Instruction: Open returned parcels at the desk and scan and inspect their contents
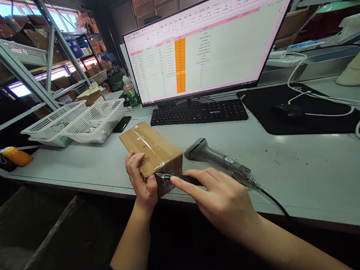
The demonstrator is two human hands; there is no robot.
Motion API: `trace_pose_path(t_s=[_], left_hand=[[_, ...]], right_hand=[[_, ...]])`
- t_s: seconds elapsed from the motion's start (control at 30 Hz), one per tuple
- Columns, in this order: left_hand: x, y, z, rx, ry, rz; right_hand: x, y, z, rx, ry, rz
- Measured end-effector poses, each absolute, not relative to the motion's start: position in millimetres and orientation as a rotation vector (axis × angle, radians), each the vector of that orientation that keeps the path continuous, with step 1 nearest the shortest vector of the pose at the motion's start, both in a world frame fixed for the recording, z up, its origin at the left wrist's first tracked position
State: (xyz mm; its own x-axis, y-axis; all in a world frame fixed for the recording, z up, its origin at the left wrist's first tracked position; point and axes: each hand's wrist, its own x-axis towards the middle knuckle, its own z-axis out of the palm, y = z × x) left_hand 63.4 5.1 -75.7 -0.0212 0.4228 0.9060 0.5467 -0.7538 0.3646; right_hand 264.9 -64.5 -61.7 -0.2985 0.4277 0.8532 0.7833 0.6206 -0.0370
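Note:
A taped cardboard box [155,144] is tilted at the front edge of the white desk. My left hand [141,179] grips its near left corner, with the thumb at the near end and the fingers on top. My right hand [219,191] is closed round the dark handle of a craft knife [187,178], with the index finger stretched along it. The knife's slim metal blade lies against the box's near end, close to my left thumb. Clear tape runs along the top of the box and down that end. Just right of the box lies a grey barcode scanner [207,153].
Behind the box stand a black keyboard [197,113] and a monitor [215,51] with a spreadsheet. White plastic baskets [98,123], a phone [122,124] and a green-labelled bottle [130,93] are to the left. A mouse [288,112] with cables lies on a black mat [270,119].

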Motion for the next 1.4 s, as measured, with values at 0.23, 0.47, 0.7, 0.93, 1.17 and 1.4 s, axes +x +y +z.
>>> trace_pose_path(t_s=[0.23, 0.47, 0.7, 0.93, 1.17, 1.4], left_hand=[[61.3, 4.6, -74.6, -2.134, -1.080, -1.873], [59.1, 7.8, -71.0, -2.172, -0.945, -1.799], [60.4, 12.8, -67.8, -2.154, -0.938, -1.745], [47.9, 20.5, -58.0, -2.184, -0.750, -1.620], [50.5, 25.0, -57.4, -2.158, -0.671, -1.637], [50.5, 23.9, -58.0, -2.147, -0.660, -1.673]], right_hand=[[262.1, -65.2, -60.3, -0.981, -1.917, -0.508], [268.9, -62.9, -59.9, -1.009, -1.882, -0.500], [273.7, -59.7, -60.6, -0.990, -1.875, -0.536], [271.6, -55.4, -63.8, -0.961, -1.854, -0.523], [288.6, -40.6, -75.9, -1.001, -1.791, -0.472], [281.5, -51.1, -77.1, -0.916, -1.782, -0.492]])
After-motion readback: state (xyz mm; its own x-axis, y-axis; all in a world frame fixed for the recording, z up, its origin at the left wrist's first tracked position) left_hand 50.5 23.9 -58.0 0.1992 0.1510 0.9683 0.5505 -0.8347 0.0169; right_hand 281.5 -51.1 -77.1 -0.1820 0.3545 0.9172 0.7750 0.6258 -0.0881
